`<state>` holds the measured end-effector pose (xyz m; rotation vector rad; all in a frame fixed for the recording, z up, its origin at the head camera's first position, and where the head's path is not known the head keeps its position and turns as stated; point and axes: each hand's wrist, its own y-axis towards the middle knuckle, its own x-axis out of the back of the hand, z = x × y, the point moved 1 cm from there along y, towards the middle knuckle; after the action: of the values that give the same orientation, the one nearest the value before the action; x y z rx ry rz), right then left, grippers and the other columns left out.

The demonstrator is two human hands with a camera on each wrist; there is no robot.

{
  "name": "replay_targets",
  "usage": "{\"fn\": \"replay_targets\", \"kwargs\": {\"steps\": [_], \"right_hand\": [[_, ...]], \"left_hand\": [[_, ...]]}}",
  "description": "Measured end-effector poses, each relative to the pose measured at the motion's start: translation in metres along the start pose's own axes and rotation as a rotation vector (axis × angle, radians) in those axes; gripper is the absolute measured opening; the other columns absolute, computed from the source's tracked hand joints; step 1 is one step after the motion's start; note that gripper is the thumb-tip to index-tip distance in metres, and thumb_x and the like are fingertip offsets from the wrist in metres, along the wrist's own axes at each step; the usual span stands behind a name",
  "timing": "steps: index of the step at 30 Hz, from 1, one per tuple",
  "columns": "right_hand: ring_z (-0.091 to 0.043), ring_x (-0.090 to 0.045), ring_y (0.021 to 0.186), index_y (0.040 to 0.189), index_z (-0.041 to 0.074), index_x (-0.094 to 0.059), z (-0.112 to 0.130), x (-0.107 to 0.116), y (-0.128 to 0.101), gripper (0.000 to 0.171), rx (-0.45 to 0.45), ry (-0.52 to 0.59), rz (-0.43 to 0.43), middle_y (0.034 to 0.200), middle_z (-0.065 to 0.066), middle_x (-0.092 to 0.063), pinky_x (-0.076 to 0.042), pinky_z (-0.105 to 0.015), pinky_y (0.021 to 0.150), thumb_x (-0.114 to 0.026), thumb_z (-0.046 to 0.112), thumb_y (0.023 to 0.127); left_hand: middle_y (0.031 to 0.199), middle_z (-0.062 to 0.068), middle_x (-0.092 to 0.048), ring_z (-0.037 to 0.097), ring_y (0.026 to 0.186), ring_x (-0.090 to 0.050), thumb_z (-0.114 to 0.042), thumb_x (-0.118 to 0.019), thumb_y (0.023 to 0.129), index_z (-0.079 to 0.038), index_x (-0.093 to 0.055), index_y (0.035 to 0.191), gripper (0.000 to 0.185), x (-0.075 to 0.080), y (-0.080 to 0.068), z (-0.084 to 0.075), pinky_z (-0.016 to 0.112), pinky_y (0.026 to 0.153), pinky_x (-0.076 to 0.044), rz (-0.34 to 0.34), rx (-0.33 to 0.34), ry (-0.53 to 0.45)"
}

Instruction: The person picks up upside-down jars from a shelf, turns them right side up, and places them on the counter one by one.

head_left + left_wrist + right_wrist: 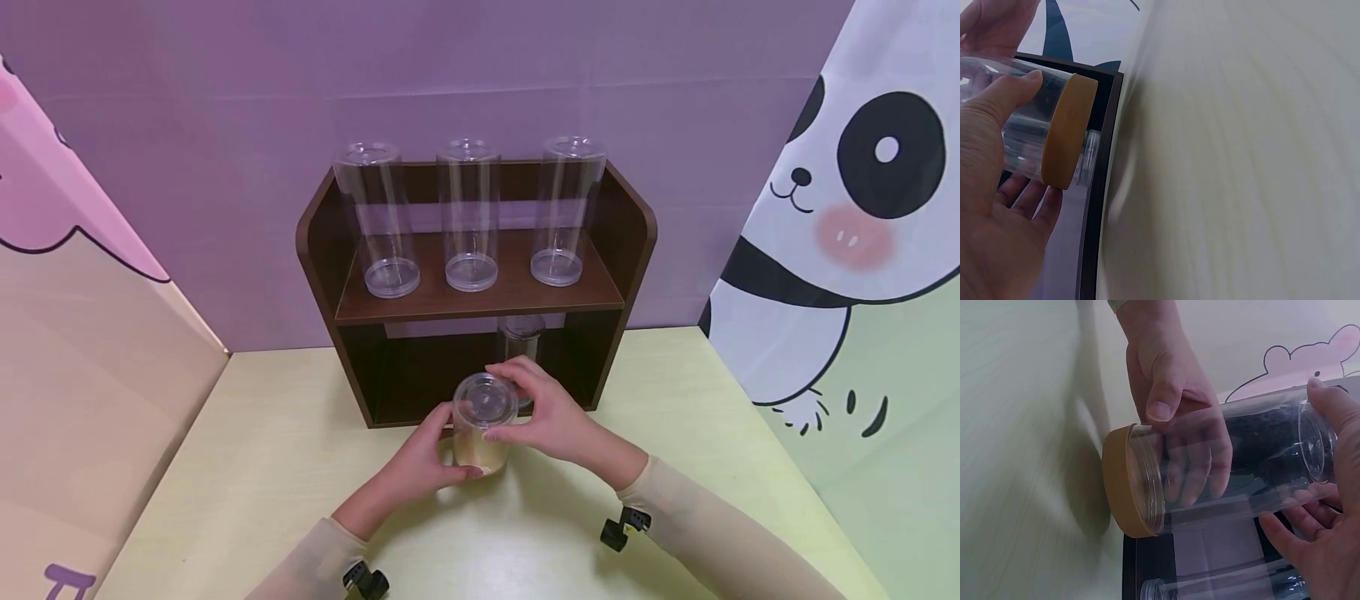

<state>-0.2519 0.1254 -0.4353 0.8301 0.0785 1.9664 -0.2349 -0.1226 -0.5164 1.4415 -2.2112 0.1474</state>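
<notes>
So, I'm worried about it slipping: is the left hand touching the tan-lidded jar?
Touching: the right wrist view shows the left hand gripping the jar, thumb on its clear side, fingers curled behind.

Head view bright, even, mostly sharp. Pale hot patch on the tabletop point(480, 558) near the bottom edge, light seems to come from above. Shadows around the forearms point(712, 521) are soft-edged (reads as diffuse). Both wrist views dimmer, greyer, low contrast, wood grain soft. Right wrist: blurry shadow beside the jar point(1260, 450), small glints on its clear wall
</notes>
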Motion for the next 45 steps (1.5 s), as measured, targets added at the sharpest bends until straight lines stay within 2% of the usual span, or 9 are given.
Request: {"fn": "replay_targets", "kwargs": {"steps": [9,14,18,23,29,35,39,45], "right_hand": [[-0.02,-0.066,0.122,0.151,0.008,-0.064,0.002,0.0,0.001,0.075,0.017,0.008,-0.016,0.138,-0.003,-0.062,-0.06,-0.035,0.105,-0.099,0.012,0.084],[-0.021,-0.067,0.121,0.153,0.008,-0.063,0.005,0.002,0.0,0.075,-0.004,0.025,-0.025,0.14,-0.004,-0.061,-0.059,-0.033,0.106,-0.097,0.012,0.086],[-0.024,-0.067,0.122,0.153,0.006,-0.062,0.006,0.007,-0.002,0.075,-0.016,0.061,-0.038,0.143,-0.007,-0.06,-0.059,-0.032,0.107,-0.095,0.008,0.087],[-0.028,-0.065,0.126,0.155,0.005,-0.06,0.001,0.012,-0.005,0.076,-0.014,0.116,-0.023,0.145,-0.009,-0.058,-0.058,-0.032,0.11,-0.094,0.004,0.087],[-0.03,-0.06,0.135,0.157,0.004,-0.056,-0.008,0.024,-0.01,0.077,-0.05,0.164,0.022,0.144,-0.01,-0.057,-0.055,-0.039,0.115,-0.091,0.0,0.089],[-0.029,-0.06,0.137,0.157,0.005,-0.056,-0.016,0.034,-0.015,0.075,-0.098,0.161,0.055,0.143,-0.009,-0.058,-0.053,-0.045,0.117,-0.092,0.005,0.09],[-0.031,-0.059,0.141,0.158,0.005,-0.054,-0.019,0.039,-0.018,0.076,-0.126,0.169,0.089,0.149,-0.009,-0.057,-0.051,-0.045,0.12,-0.091,0.006,0.091],[-0.035,-0.057,0.144,0.159,0.003,-0.048,-0.027,0.042,-0.022,0.08,-0.146,0.18,0.139,0.158,-0.014,-0.054,-0.047,-0.05,0.122,-0.09,0.004,0.091]], "left_hand": [[0.159,0.007,-0.052,0.034,0.151,-0.049,-0.015,-0.1,0.083,-0.013,-0.045,0.16,0.095,0.0,-0.002,0.004,0.061,0.123,-0.044,0.016,0.0,0.005],[0.16,0.006,-0.051,0.033,0.152,-0.048,-0.017,-0.1,0.083,-0.014,-0.044,0.161,0.096,0.0,-0.003,0.007,0.06,0.126,-0.042,0.034,0.029,0.002],[0.158,0.007,-0.052,0.033,0.15,-0.049,-0.019,-0.101,0.083,-0.012,-0.046,0.159,0.094,0.002,-0.003,0.008,0.057,0.125,-0.043,0.035,0.041,0.002],[0.151,0.005,-0.056,0.03,0.145,-0.053,-0.022,-0.102,0.083,-0.012,-0.051,0.155,0.089,0.005,-0.003,0.012,0.054,0.123,-0.046,0.03,0.014,0.026],[0.147,0.003,-0.058,0.03,0.141,-0.058,-0.027,-0.102,0.082,-0.01,-0.054,0.154,0.088,0.018,-0.005,0.009,0.052,0.121,-0.048,0.009,-0.006,0.108],[0.148,0.001,-0.057,0.027,0.136,-0.061,-0.021,-0.102,0.081,-0.011,-0.057,0.153,0.085,0.036,-0.007,0.003,0.05,0.12,-0.05,-0.011,-0.02,0.16],[0.147,0.001,-0.057,0.023,0.13,-0.062,-0.017,-0.102,0.08,-0.011,-0.059,0.153,0.085,0.044,-0.008,0.003,0.048,0.117,-0.053,-0.034,-0.064,0.151],[0.148,0.001,-0.057,0.022,0.128,-0.061,-0.013,-0.101,0.08,-0.013,-0.059,0.155,0.085,0.052,-0.01,0.002,0.037,0.115,-0.055,-0.054,-0.108,0.117]]}}
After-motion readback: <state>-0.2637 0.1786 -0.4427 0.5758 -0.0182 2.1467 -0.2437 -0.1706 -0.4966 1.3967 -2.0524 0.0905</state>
